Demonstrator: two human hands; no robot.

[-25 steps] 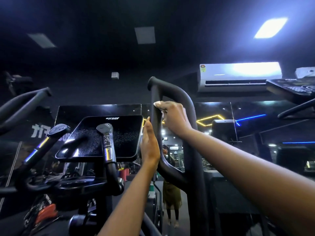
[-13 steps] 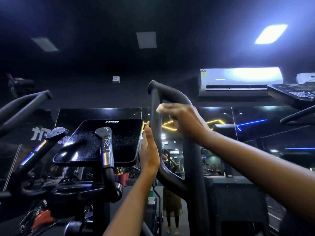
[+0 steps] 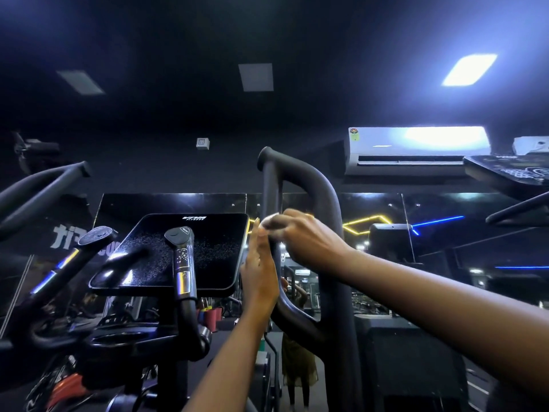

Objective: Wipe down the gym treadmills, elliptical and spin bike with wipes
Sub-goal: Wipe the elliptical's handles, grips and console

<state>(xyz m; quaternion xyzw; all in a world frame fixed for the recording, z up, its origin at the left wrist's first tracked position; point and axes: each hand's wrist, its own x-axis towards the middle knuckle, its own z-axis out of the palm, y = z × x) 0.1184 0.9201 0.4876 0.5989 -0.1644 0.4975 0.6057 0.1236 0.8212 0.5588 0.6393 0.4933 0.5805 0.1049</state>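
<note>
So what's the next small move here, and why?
Probably draw the wipe down the handle toward its lower bend. The right hand holds the wipe against the handle about halfway up, the left hand lies flat on it just below, and the bend lies under both.

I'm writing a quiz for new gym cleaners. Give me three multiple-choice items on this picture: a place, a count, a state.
1. The console lies which side of the handle bar? A right B left C above
2. Lit ceiling panels? A one B two C three
3. Fingers of the left hand are? A fisted B round a bottle C straight
Answers: B, the console sits left of the bar; A, only the right-hand panel glows; C, they lie straight beside the bar while the right hand pinches the wipe.
</note>
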